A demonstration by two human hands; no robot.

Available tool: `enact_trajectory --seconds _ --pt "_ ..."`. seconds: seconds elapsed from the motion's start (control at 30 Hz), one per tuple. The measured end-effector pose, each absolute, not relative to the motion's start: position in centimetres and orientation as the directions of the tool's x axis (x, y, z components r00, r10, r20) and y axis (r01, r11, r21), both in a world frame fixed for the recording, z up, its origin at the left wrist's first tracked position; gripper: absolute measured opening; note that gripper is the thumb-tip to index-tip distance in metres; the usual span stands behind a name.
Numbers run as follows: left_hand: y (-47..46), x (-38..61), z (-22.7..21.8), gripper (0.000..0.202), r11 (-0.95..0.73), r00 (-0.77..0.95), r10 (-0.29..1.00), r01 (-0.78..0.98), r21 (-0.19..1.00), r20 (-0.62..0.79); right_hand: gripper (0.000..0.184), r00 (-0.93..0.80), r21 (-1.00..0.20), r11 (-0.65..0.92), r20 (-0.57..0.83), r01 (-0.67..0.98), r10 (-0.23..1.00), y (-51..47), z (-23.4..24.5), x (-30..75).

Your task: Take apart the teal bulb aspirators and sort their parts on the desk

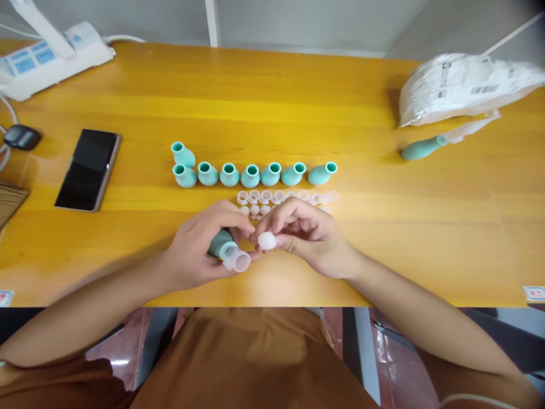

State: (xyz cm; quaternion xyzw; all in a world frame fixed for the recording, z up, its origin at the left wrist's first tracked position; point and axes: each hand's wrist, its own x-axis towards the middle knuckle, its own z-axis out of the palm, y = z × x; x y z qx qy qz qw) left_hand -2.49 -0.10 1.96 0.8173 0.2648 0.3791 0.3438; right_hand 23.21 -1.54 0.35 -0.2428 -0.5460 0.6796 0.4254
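Note:
My left hand is wrapped round a teal squeeze bulb with a translucent plastic collar on its neck; the open end faces right and toward me. Between thumb and fingers, my right hand pinches a small white rounded plastic piece. The fingertips of both hands nearly meet beside it. Just beyond my hands lie a row of translucent collars and a row of small white oval pieces, partly hidden by my right hand. Farther back stand several teal bulbs, mouths up or tilted.
At the left are a phone, a white power strip with cables and a black plug. To the right lie a white plastic package and a teal bulb with a long translucent nozzle. The table's front edge runs below my wrists.

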Motion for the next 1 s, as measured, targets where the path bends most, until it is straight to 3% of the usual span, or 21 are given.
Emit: enact_trajectory --seconds 0.13,0.27,0.37,0.53,0.73,1.0 --pt "0.0 -2.6 2.3 0.019 -0.725 0.583 0.646 0.268 0.634 0.493 0.012 -0.517 -0.974 0.022 0.14 -0.227 0.845 -1.9 -0.4 22.5" --pt "-0.2 -2.5 2.5 0.023 -0.712 0.574 0.646 0.217 0.667 0.503 0.01 -0.503 -0.967 0.248 0.244 -0.059 0.829 -1.9 -0.2 22.6" --pt "-0.4 -2.4 2.4 0.029 -0.649 0.573 0.688 0.21 0.731 0.446 0.011 -0.434 -0.884 0.465 0.404 0.042 0.805 -1.9 0.5 23.1" --pt "-0.6 -2.4 2.1 0.033 -0.641 0.56 0.694 0.197 0.742 0.451 0.034 -0.445 -0.671 0.72 0.598 0.178 0.667 -2.1 1.4 24.0" --pt "-0.5 -2.4 1.9 0.031 -0.653 0.586 0.676 0.196 0.732 0.447 0.037 -0.515 -0.574 0.79 0.621 0.215 0.591 -2.4 1.2 24.4" --pt "-0.7 -2.7 1.7 0.022 -0.634 0.598 0.697 0.254 0.73 0.397 0.026 -0.497 -0.623 0.752 0.594 0.214 0.633 -2.3 1.6 24.1"
